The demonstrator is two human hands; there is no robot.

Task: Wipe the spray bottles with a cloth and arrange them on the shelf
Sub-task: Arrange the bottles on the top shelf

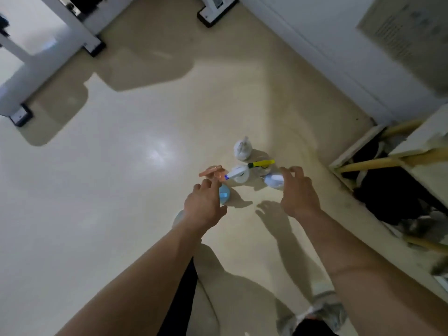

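spray bottles [240,174] stand clustered on the pale floor [121,190], left of the low shelf [412,170]. both hands hover above them, fingers spread, grasping nothing: left hand [204,207] over the orange-topped bottle [212,172], right hand [297,190] beside the yellow-triggered one [261,164].

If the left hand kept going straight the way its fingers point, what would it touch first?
Probably the orange-pink spray head of the bottle standing on the floor just past the left hand's fingertips. Depth is unclear from above, so the hand may be higher than the trigger.
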